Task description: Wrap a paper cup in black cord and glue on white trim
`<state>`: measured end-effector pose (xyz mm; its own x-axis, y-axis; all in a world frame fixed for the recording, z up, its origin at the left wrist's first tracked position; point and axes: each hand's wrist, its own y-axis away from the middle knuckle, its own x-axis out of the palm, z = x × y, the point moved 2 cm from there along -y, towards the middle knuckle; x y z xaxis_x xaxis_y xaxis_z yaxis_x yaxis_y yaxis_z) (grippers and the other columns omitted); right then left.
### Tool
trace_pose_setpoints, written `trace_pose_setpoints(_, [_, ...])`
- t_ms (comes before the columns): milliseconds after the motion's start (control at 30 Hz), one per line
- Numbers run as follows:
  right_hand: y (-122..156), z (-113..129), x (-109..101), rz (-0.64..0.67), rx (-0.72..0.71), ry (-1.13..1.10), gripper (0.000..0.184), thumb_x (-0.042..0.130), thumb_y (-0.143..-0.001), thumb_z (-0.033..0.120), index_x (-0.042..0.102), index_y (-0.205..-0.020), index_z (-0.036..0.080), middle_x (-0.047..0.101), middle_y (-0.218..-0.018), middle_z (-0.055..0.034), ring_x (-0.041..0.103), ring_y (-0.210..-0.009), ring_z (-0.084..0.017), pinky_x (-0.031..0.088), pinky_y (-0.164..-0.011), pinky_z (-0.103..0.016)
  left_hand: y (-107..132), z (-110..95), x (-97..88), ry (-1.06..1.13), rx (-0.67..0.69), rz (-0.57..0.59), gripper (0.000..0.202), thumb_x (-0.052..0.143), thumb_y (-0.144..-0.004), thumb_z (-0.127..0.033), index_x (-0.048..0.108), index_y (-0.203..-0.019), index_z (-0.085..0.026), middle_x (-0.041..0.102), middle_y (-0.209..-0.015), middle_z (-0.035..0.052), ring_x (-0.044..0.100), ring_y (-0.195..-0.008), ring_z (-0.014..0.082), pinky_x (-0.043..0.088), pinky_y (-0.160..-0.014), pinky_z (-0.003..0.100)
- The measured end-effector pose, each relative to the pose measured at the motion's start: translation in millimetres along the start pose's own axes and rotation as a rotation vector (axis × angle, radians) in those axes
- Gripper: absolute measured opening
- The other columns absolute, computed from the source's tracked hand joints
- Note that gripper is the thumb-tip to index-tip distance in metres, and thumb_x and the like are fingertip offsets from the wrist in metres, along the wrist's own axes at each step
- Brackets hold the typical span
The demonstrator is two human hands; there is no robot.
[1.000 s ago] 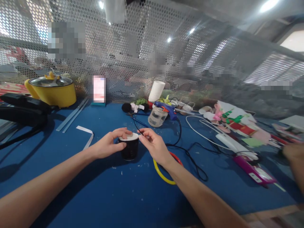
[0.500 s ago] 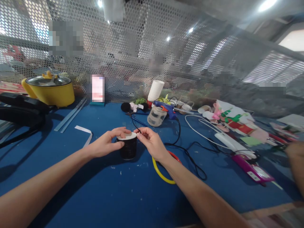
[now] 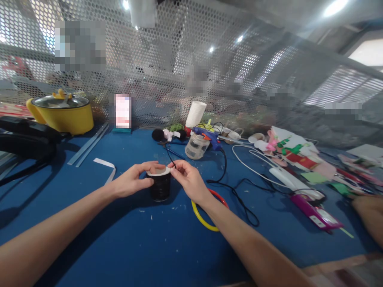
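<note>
A small cup with a white rim and a black, cord-wrapped side stands on the blue tabletop. My left hand is closed on its left side, fingers over the rim and thumb against the outer wall. At the right edge of the rim, my right hand pinches a thin black cord. That cord runs back toward a black ball lying behind the cup. My fingers partly cover the cup's opening.
Behind are a clear jar, a blue glue gun and stacked white cups. A yellow-red ring lies under my right forearm. Left stand a yellow pot and phone. Another person's arm is at right.
Both hands and the cup keep nearly the same place, with the view shifted slightly. At the right, the other person's hand has moved a little inward.
</note>
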<state>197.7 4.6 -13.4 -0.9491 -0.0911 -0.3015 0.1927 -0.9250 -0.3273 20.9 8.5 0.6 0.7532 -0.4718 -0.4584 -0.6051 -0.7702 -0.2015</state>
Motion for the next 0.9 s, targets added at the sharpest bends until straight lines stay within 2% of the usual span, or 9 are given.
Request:
trace_pose_setpoints(167, [2.8, 3.7, 3.8, -0.017, -0.021, 0.031, 0.014, 0.05, -0.078, 0.032, 0.053, -0.076, 0.018, 0.058, -0.085, -0.0033, 0.051, -0.063, -0.011, 0.043, -0.06, -0.025, -0.3, -10.9, 6.9, -0.2, -0.04, -0.093, 0.015, 0.056, -0.07, -0.031, 0.054, -0.076, -0.017, 0.062, -0.109, 0.0114, 0.043, -0.118, 0.0267, 0.032, -0.099, 0.041])
trace_pose_setpoints(300, [6.2, 8.7, 8.9, -0.039, -0.08, 0.039, 0.012, 0.049, -0.079, 0.029, 0.05, -0.072, 0.019, 0.057, -0.087, -0.0049, 0.053, -0.072, -0.013, 0.044, -0.063, -0.025, -0.3, -17.4, 12.5, -0.296, 0.023, -0.138, 0.014, 0.054, -0.072, -0.031, 0.055, -0.07, -0.017, 0.066, -0.096, 0.009, 0.049, -0.111, 0.0257, 0.035, -0.096, 0.041])
trace_pose_setpoints(400, [8.2, 11.9, 10.5, -0.047, -0.108, 0.048, 0.012, 0.049, -0.079, 0.028, 0.049, -0.072, 0.019, 0.056, -0.087, -0.0051, 0.054, -0.077, -0.014, 0.045, -0.065, -0.026, 0.2, -17.9, 13.7, -0.265, 0.045, -0.142, 0.014, 0.052, -0.074, -0.028, 0.059, -0.07, -0.017, 0.065, -0.094, 0.0089, 0.051, -0.108, 0.0243, 0.037, -0.094, 0.039])
trace_pose_setpoints(667, [12.1, 19.1, 3.4, -0.058, -0.123, 0.089, 0.012, 0.049, -0.08, 0.026, 0.048, -0.07, 0.02, 0.057, -0.085, -0.0036, 0.055, -0.075, -0.014, 0.046, -0.064, -0.027, 1.0, -13.5, 14.2, 0.017, -0.044, -0.1, 0.015, 0.056, -0.073, -0.029, 0.064, -0.072, -0.016, 0.06, -0.103, 0.0073, 0.053, -0.102, 0.0209, 0.039, -0.091, 0.036])
trace_pose_setpoints(900, [13.9, 17.1, 4.1, -0.071, -0.17, 0.135, 0.009, 0.05, -0.079, 0.021, 0.048, -0.07, 0.021, 0.058, -0.083, -0.0036, 0.055, -0.079, -0.015, 0.046, -0.067, -0.027, 0.0, -7.9, 13.2, -0.011, -0.051, -0.023, 0.014, 0.054, -0.074, -0.029, 0.062, -0.075, -0.017, 0.058, -0.107, 0.0063, 0.051, -0.106, 0.0206, 0.037, -0.094, 0.036])
